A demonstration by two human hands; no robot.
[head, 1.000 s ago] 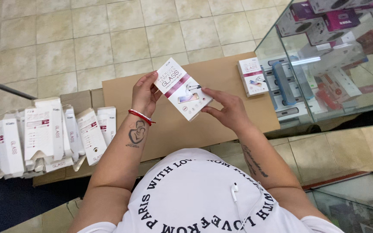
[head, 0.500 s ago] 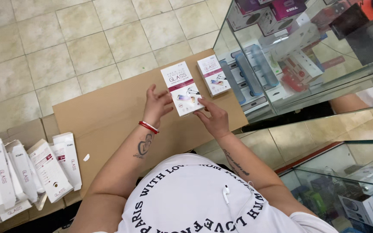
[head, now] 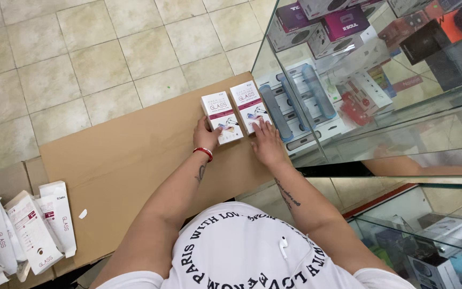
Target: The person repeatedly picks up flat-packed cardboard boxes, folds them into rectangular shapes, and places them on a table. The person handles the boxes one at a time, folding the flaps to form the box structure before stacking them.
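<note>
Both hands palm-down, fingers spread flat: left hand (head: pixel 206 138) on left box (head: pixel 221 117), right hand (head: pixel 267 142) on right box (head: pixel 249 106).

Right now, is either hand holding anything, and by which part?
Nothing is lifted. The left hand presses the left box's lower left edge; the right hand rests on the right box's lower end.

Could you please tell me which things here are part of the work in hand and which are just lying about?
In hand:
left hand on the left box
right hand on the right box
cardboard sheet under both

Lying about:
stack of white boxes at the sheet's left end
glass cabinet with stocked goods
floor tiles
</note>
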